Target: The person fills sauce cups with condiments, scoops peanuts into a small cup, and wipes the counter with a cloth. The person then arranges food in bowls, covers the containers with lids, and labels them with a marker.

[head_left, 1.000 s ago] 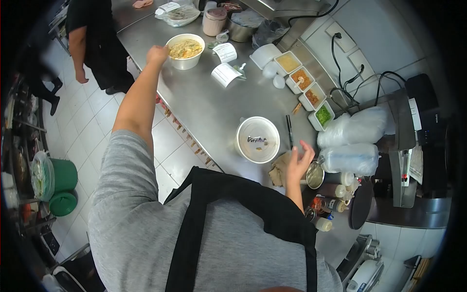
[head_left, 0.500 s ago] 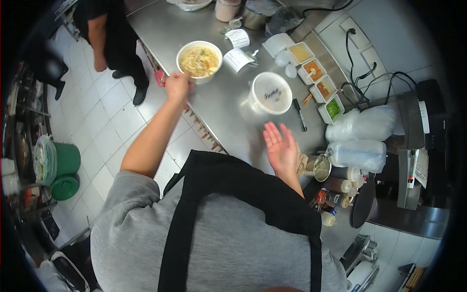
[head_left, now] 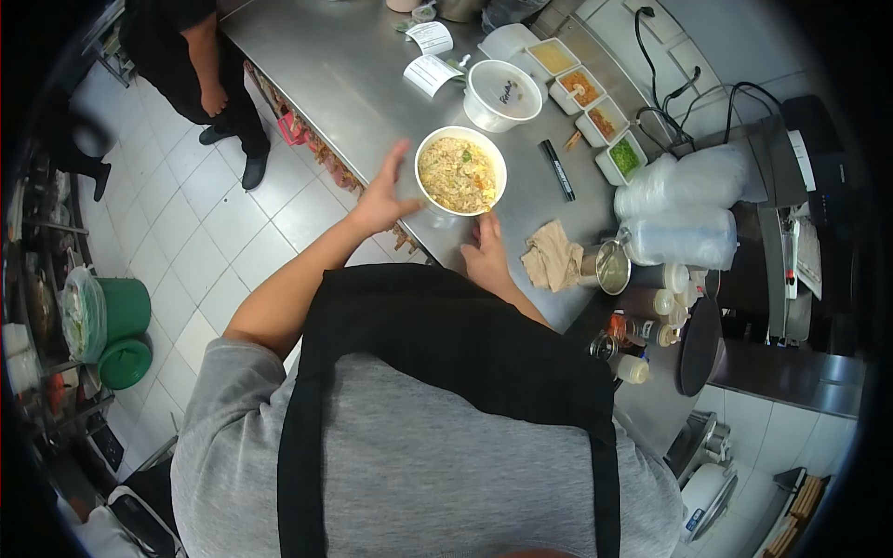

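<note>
A white round bowl [head_left: 460, 172] full of fried rice stands near the counter's front edge. My left hand [head_left: 381, 197] is just left of it, thumb and fingers spread, with nothing in it. At the bowl's near side, my right hand [head_left: 486, 253] touches the wall with its fingertips, thumb apart; part of the fingers is hidden by the bowl. Behind the bowl is a white tub [head_left: 503, 98] with a clear lid and dark handwriting on it. A black marker [head_left: 558, 170] lies to the right.
Small trays of toppings, including chopped greens [head_left: 623, 158], line the back. Two paper slips [head_left: 430, 74] lie beyond the tub. Right are a beige cloth [head_left: 554, 255], a metal cup [head_left: 611, 268], wrapped plastic stacks [head_left: 679, 237] and squeeze bottles [head_left: 651, 302]. A person in black [head_left: 177, 65] stands left.
The rice bowl has moved right and nearer me. My left hand has let go of it and opened. My right hand has come to the bowl's near side. The view has shifted slightly.
</note>
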Tool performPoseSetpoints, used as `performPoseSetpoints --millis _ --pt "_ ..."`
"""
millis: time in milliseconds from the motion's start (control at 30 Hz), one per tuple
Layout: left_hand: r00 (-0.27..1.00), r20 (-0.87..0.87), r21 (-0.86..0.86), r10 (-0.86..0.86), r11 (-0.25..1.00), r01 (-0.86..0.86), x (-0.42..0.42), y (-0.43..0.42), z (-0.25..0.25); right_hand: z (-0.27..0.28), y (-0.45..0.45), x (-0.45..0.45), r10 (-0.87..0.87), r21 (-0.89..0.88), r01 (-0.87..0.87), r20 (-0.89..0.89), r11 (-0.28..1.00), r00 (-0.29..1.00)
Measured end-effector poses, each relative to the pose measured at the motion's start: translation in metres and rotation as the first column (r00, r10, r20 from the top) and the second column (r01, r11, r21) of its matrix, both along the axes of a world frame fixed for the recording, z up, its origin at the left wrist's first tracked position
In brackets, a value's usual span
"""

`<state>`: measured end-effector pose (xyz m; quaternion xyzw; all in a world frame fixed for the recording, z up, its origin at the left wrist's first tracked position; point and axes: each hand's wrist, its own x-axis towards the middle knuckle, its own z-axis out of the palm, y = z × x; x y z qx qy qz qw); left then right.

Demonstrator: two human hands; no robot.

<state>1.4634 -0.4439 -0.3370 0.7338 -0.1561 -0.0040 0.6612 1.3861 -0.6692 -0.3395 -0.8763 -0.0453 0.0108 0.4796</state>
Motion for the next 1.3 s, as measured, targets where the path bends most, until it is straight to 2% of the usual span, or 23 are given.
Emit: performPoseSetpoints --millis 33,67,100,133,167,233,267,367,400,433,467,567,667,767,800,867,933,967,1033,1300 --pt "1.0 0.001 -0.019 -0.012 1.0 0.012 -0.002 -0.009 -0.003 0.0 0.002 -0.003 0.023 -0.044 -0.022 0.011 0.999 1.0" --pt "1.0 0.004 -0.038 -0.025 0.999 0.025 -0.009 -0.02 0.006 -0.001 0.003 -0.003 0.003 0.212 0.008 -0.053 0.977 0.999" --pt "0.999 0.006 -0.057 -0.038 0.998 0.038 -0.015 -0.028 0.011 0.004 0.003 -0.004 -0.038 0.29 0.06 -0.081 0.955 0.996" --pt "0.999 -0.019 0.05 0.026 0.998 -0.025 -0.02 -0.034 0.011 0.01 0.001 -0.005 -0.076 0.365 0.112 -0.113 0.924 0.991" --pt "0.998 -0.05 0.065 0.031 0.998 -0.028 -0.024 -0.038 0.016 0.017 0.0 -0.005 -0.114 0.435 0.167 -0.145 0.885 0.983" --pt "0.993 -0.114 0.093 0.041 0.995 -0.031 -0.034 -0.043 0.034 0.026 -0.008 -0.006 -0.157 0.49 0.21 -0.147 0.846 0.977" --pt "0.995 -0.089 0.134 0.045 0.99 -0.033 -0.037 -0.046 0.041 0.029 -0.012 -0.008 -0.176 0.516 0.229 -0.149 0.826 0.973" --pt "0.995 0.088 0.22 0.044 0.974 -0.062 -0.037 -0.052 0.046 0.033 -0.019 -0.013 -0.287 0.422 0.3 -0.097 0.855 0.953" --pt "0.973 0.22 0.217 0.069 0.969 -0.118 -0.036 -0.053 0.049 0.045 -0.018 -0.012 -0.263 0.215 0.237 0.098 0.947 0.96" --pt "0.933 0.348 0.207 0.092 0.963 -0.172 -0.035 -0.054 0.051 0.059 -0.019 -0.012 -0.19 -0.016 0.202 0.277 0.979 0.942" --pt "0.877 0.468 0.19 0.111 0.956 -0.222 -0.035 -0.056 0.054 0.073 -0.02 -0.013 -0.076 -0.25 0.197 0.425 0.948 0.902" --pt "0.776 0.629 0.185 0.053 0.959 -0.216 -0.022 -0.059 0.075 0.096 -0.027 -0.001 0.003 -0.39 0.174 0.412 0.904 0.911" --pt "0.645 0.746 0.4 -0.166 0.886 -0.234 0.008 -0.058 0.088 0.1 -0.041 0.017 0.056 -0.376 0.15 0.486 0.914 0.872" --pt "0.643 0.714 0.59 -0.278 0.733 -0.338 0.017 -0.06 0.096 0.112 -0.034 0.009 0.063 -0.228 0.051 0.467 0.972 0.882" --pt "0.718 0.661 0.529 -0.22 0.815 -0.237 0.019 -0.057 0.094 0.116 -0.029 0.004 0.064 -0.161 0.01 0.447 0.987 0.892" --pt "0.849 0.51 0.343 -0.138 0.938 -0.054 0.021 -0.05 0.082 0.104 -0.025 -0.003 0.146 -0.316 0.021 0.495 0.949 0.857" --pt "0.966 0.225 0.166 -0.129 0.982 0.093 0.02 -0.048 0.066 0.078 -0.025 -0.004 0.211 -0.467 0.082 0.541 0.881 0.814" --pt "0.987 0.073 0.058 -0.144 0.988 0.14 0.019 -0.048 0.06 0.065 -0.025 -0.002 0.204 -0.465 0.104 0.563 0.879 0.801" --pt "0.986 0.073 0.064 -0.151 0.987 0.146 0.015 -0.05 0.057 0.052 -0.023 0.005 0.195 -0.461 0.145 0.611 0.875 0.767" --pt "0.99 0.082 0.001 -0.118 0.993 0.118 0.013 -0.048 0.053 0.089 -0.014 0.025 0.108 -0.307 0.144 0.674 0.941 0.731"
